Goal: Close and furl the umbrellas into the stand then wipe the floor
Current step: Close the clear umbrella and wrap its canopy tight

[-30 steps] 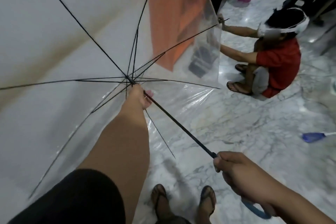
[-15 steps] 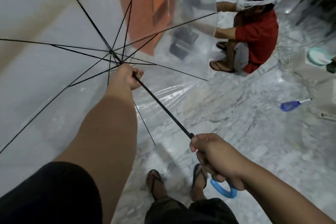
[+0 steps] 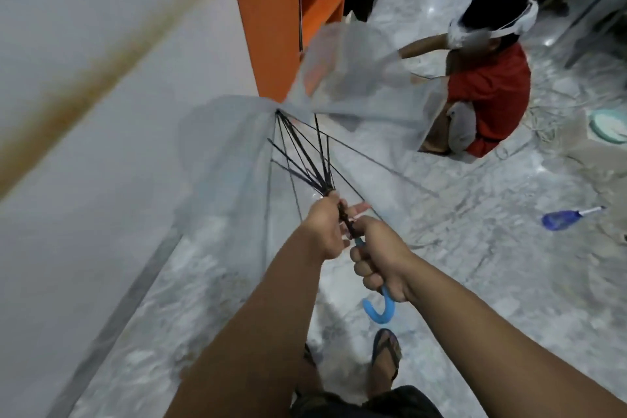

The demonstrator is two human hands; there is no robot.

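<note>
I hold a clear plastic umbrella with black ribs, pointing away from me toward the wall. Its canopy is half collapsed and blurred, the ribs folded in toward the shaft. My left hand grips the runner on the black shaft, close to the handle. My right hand is closed round the blue hooked handle, whose curl sticks out below my fist. The two hands almost touch. No umbrella stand shows in this view.
A person in a red shirt crouches on the marble floor ahead right. An orange shelf unit stands against the white wall. A blue brush, cables and a teal dish lie at right. My sandalled feet are below.
My left hand has slid the runner down the shaft from near the hub to the handle. The canopy has gone from fully spread to half collapsed.
</note>
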